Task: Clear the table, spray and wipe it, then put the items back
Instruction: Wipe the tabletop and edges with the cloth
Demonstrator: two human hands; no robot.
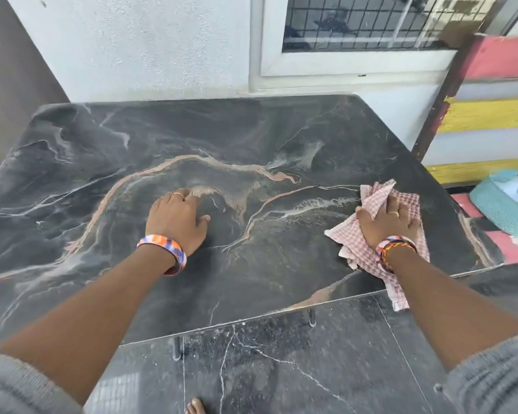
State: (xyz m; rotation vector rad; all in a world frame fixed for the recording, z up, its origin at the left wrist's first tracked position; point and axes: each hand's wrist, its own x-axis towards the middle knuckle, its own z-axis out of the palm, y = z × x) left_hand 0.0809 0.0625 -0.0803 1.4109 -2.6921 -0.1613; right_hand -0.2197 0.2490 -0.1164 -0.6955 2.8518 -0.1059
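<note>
On the dark marble-patterned bench [108, 162], the left hand [177, 218] rests flat and released, while the right hand [388, 222] presses a pink checked cloth [353, 243].

Home balcony or porch: grilled window [365, 22], plastered wall [132, 46], marble-print table [192, 138].

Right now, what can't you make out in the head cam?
- Cloth: middle covered by the right hand; can't tell if it is damp.
- Tabletop: left end cut off by the frame edge.
- Teal woven item, right edge: partly out of frame, unidentifiable.
- Left hand: palm contact hidden.
</note>
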